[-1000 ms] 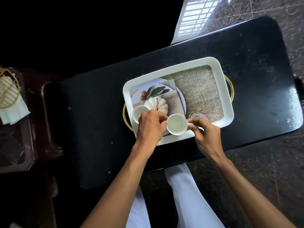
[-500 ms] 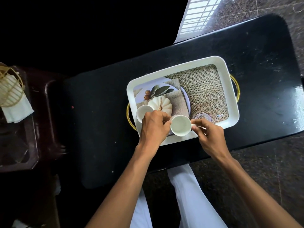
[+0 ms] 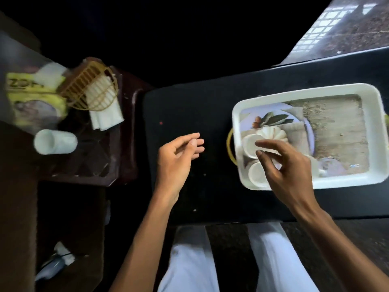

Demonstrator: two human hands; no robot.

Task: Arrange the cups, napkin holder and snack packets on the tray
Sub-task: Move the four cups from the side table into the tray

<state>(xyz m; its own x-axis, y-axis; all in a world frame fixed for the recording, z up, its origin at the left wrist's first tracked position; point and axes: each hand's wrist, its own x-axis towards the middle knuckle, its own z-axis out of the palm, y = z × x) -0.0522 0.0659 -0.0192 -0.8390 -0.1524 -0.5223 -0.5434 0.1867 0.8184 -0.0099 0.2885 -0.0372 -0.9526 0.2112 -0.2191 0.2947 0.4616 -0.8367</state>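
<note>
Left hand (image 3: 179,159) grip loose, empty, over table (image 3: 210,106), right hand (image 3: 282,165) grip apart just above cups (image 3: 248,144) at 9 o'clock end of tray (image 3: 347,179), napkin holder (image 3: 90,89) well apart at 10 o'clock

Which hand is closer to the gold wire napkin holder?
Left. The left hand hovers over the black table, right of the napkin holder; the right hand is farther off, above the cups on the white tray.
</note>
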